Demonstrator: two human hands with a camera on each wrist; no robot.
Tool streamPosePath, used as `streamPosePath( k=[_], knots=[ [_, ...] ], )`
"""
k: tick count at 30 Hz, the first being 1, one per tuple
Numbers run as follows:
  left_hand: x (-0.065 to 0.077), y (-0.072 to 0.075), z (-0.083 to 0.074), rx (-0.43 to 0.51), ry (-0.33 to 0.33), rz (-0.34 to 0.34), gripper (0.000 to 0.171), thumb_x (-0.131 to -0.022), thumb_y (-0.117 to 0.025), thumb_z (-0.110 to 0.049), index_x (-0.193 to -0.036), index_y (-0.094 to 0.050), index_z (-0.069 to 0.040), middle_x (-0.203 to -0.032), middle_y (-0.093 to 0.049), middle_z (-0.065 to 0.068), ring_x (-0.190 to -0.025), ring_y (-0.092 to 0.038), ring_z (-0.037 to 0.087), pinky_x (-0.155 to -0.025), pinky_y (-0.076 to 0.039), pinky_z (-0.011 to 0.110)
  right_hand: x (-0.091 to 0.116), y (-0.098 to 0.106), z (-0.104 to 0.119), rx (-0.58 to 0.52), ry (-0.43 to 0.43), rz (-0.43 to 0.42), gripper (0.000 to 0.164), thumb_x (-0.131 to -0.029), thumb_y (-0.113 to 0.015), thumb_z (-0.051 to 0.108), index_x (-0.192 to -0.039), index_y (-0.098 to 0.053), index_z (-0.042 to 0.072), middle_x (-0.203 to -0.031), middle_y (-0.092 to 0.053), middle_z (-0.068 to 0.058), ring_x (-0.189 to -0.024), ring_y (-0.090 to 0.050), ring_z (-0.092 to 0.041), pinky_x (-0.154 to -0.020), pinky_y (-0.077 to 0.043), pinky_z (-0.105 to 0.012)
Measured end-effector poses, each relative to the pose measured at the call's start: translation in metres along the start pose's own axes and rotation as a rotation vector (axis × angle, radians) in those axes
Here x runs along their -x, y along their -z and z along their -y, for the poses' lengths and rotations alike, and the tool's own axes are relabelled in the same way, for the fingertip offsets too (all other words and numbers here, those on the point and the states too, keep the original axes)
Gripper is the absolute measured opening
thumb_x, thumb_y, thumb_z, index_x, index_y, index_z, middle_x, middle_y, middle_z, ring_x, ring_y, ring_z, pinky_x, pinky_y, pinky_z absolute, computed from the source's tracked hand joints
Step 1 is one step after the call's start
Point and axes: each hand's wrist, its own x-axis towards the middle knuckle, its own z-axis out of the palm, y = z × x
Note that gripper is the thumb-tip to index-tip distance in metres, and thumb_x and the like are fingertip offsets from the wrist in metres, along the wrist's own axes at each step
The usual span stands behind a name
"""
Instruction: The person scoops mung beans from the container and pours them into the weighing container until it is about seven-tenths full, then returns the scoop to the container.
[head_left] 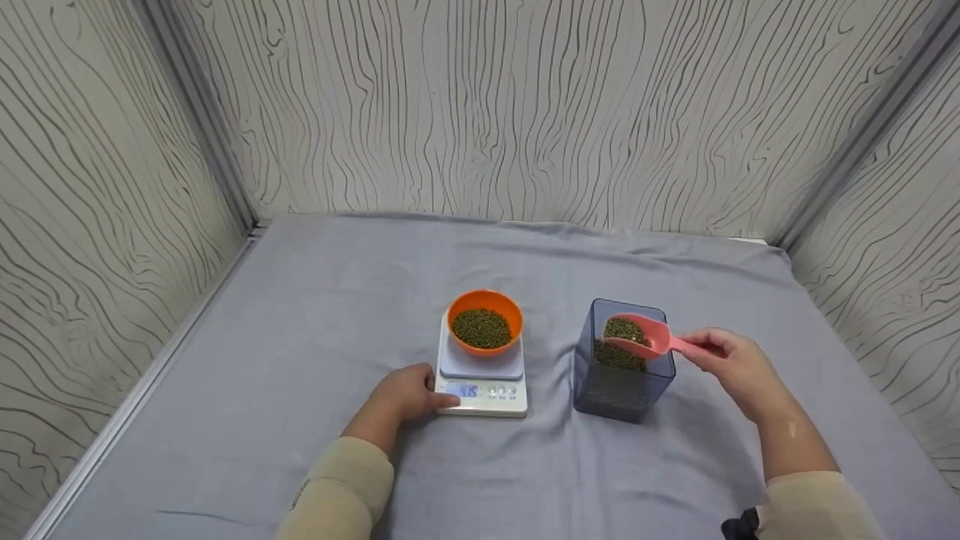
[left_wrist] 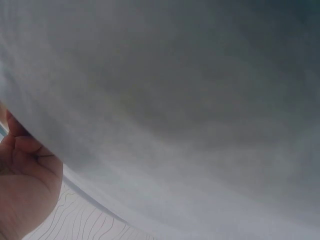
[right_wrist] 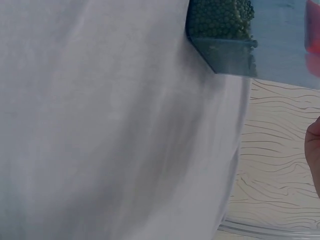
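Observation:
A white kitchen scale (head_left: pixel 491 405) with a lit display carries an orange bowl (head_left: pixel 508 306) of small green beans (head_left: pixel 480 328). My left hand (head_left: pixel 409 392) grips the scale's front left corner, thumb across its top just below the display; the left wrist view has this hand (left_wrist: pixel 30 175) with curled fingers. To the right stands a clear bluish square container (head_left: pixel 619 401), partly filled with the same beans (right_wrist: pixel 220 20). My right hand (head_left: pixel 739 367) holds a pink scoop (head_left: pixel 660 337) by its handle. The scoop overlaps the container's opening in the head view, with beans in its bowl.
A grey cloth (head_left: pixel 337 300) with wrinkles covers the table. Wood-patterned panels (head_left: pixel 480 112) stand behind and at both sides, with metal posts at the corners. A small dark object (head_left: pixel 741 525) shows beside the right sleeve.

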Motion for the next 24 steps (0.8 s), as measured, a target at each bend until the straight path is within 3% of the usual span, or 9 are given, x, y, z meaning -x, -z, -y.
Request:
streamPosePath(
  k=[6, 14, 24],
  knots=[
    [0.0, 0.0, -0.001, 0.02, 0.02, 0.017, 0.044, -0.068, -0.075, -0.048, -0.079, -0.051, -0.013, -0.071, -0.049, 0.001, -0.068, -0.046, 0.019, -0.061, -0.035, 0.031, 0.002, -0.003, -0.009, -0.079, -0.008, 0.006, 0.035, -0.089, -0.06, 0.02, -0.108, -0.057, -0.008, -0.088, -0.059, 0.002, -0.078, -0.053, -0.011, -0.069, -0.045, -0.02],
    [0.0, 0.0, -0.001, 0.004, 0.007, 0.007, 0.045, -0.068, -0.075, -0.049, -0.078, -0.051, -0.012, -0.07, -0.048, 0.002, -0.067, -0.046, 0.019, -0.059, -0.035, 0.031, 0.001, -0.007, -0.013, -0.085, -0.034, -0.01, 0.039, -0.089, -0.059, 0.029, -0.107, -0.057, -0.006, -0.082, -0.055, 0.003, -0.077, -0.051, -0.011, -0.07, -0.045, -0.022],
    [0.002, 0.001, 0.0, 0.005, -0.031, -0.012, 0.045, -0.067, -0.077, -0.047, -0.074, -0.049, -0.012, -0.064, -0.044, -0.001, -0.062, -0.043, 0.017, -0.056, -0.033, 0.028, -0.003, -0.007, 0.004, -0.063, 0.05, -0.07, 0.034, -0.09, -0.059, 0.023, -0.105, -0.059, -0.007, -0.079, -0.055, 0.0, -0.072, -0.051, -0.009, -0.064, -0.043, -0.02]
  ],
)
